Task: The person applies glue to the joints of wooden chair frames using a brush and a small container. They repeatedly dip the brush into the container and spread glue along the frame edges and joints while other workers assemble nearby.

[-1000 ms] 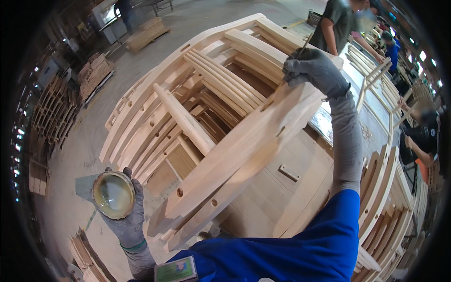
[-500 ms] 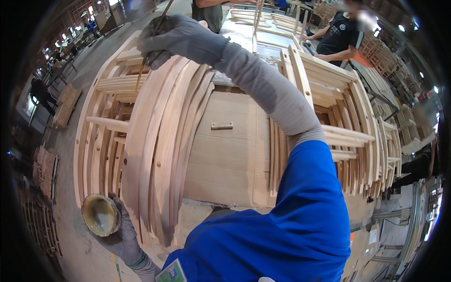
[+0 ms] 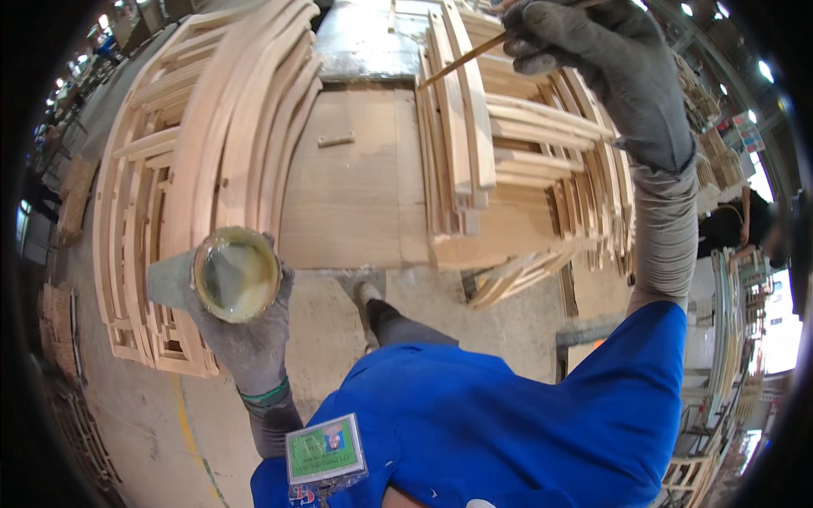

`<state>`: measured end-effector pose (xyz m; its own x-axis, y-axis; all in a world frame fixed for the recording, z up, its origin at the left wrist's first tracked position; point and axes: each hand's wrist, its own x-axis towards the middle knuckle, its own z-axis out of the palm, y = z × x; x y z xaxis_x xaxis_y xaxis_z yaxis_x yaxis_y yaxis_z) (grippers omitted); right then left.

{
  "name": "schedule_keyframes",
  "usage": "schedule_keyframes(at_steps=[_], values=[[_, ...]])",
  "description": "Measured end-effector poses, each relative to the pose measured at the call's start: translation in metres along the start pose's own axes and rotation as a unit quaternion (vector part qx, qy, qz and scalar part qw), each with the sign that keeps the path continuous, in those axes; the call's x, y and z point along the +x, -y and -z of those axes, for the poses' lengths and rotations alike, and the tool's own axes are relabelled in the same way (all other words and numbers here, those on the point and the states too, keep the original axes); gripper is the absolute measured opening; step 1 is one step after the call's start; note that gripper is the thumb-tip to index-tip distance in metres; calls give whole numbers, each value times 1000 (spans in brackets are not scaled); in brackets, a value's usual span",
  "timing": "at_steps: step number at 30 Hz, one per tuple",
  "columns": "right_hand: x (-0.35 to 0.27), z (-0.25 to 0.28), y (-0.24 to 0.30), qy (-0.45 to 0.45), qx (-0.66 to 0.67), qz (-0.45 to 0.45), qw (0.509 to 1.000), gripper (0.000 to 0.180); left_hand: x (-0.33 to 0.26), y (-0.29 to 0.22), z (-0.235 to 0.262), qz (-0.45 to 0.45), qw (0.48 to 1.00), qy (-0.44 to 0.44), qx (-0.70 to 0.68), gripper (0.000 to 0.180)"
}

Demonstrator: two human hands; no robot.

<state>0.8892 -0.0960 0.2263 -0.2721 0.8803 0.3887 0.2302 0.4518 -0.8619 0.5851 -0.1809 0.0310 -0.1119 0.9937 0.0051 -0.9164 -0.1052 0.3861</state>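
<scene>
In my gloved left hand (image 3: 241, 339) is a round cup (image 3: 237, 275) with a pale, milky yellowish liquid in it, held beside the near end of the left stack of wooden frames (image 3: 190, 161). My gloved right hand (image 3: 614, 72), raised at the upper right, has its fingers closed around a thin stick (image 3: 470, 56). The stick slants down to the left. Its lower tip is by the upright bars of the right stack of wooden frames (image 3: 461, 110); I cannot tell whether it touches them.
Between the stacks lies a cardboard sheet (image 3: 351, 195) with a small wooden block (image 3: 336, 140) on it. More slatted wooden pieces (image 3: 517, 279) lean low beside the right stack. A person in dark clothes (image 3: 737, 224) is at the far right.
My right hand has swung with the stick from the left stack to the right one. My left hand has come up and rightward with the cup. The view has shifted too.
</scene>
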Motion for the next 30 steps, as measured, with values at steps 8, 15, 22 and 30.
schedule_keyframes(at_steps=[8, 15, 22, 30], values=[[-48, 30, -43, 82, 13, 74, 994, 17, 1, 40, -16, 51, 997, 38, 54, 55], [-67, 50, -98, -29, 120, 35, 992, 17, 48, 126, -63, 65, 989, 71, 112, 55], [-17, 105, -163, 8, -40, 258, 965, 22, 125, 236, -119, 88, 987, 101, 91, 51], [20, 153, -237, -53, 98, 106, 988, 20, 183, 312, -151, -47, 991, 75, 97, 51]])
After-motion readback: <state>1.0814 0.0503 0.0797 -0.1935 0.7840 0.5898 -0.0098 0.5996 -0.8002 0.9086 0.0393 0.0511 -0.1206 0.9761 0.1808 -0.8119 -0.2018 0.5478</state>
